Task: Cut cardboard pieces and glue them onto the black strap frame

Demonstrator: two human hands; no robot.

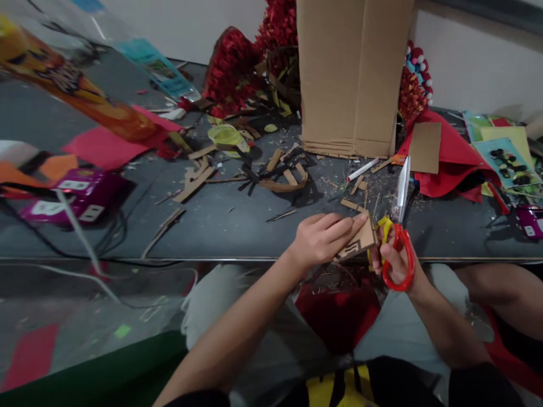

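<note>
My left hand (323, 237) grips a small brown cardboard piece (360, 241) with dark cut lines, held over the near edge of the dark table (229, 220). My right hand (392, 261) is in the red and yellow handles of a pair of scissors (399, 226). The scissors' blades point up and away, right beside the cardboard piece's right edge. Both hands sit close together above my lap.
A tall cardboard box (352, 79) stands at the back. Cardboard strips (280, 172) and scraps litter the middle. Red paper (449, 158), red decorations (250, 68), a white marker (362, 169), purple boxes (80, 195) with cables and a green tape roll (224, 135) lie around.
</note>
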